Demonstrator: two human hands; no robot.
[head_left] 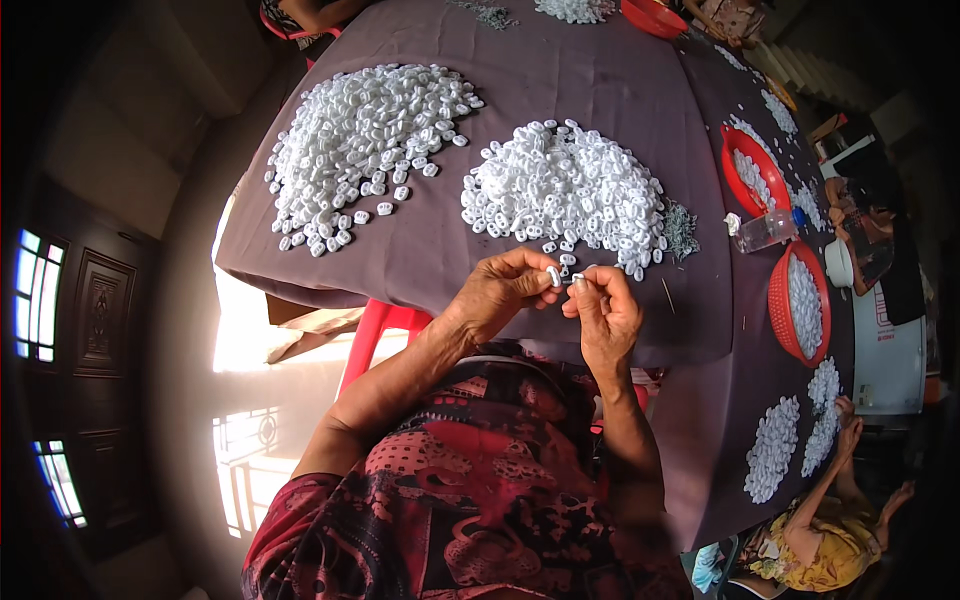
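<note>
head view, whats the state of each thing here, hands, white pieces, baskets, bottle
left hand: pinching a small white piece at the fingertips
right hand: fingertips pinched together beside that piece; what it grips is too small to tell
left heap of white pieces: loose, spread on the table
right heap of white pieces: loose, piled just beyond the hands
red baskets: holding white pieces
clear bottle: lying on its side

The small white piece [553,276] pinched in the left hand [497,291] was too tiny to make out its shape, and whatever the right hand [601,310] held (something thin, perhaps) hid behind its fingertips. The red basket [655,15] was cut off by the top edge.
</note>
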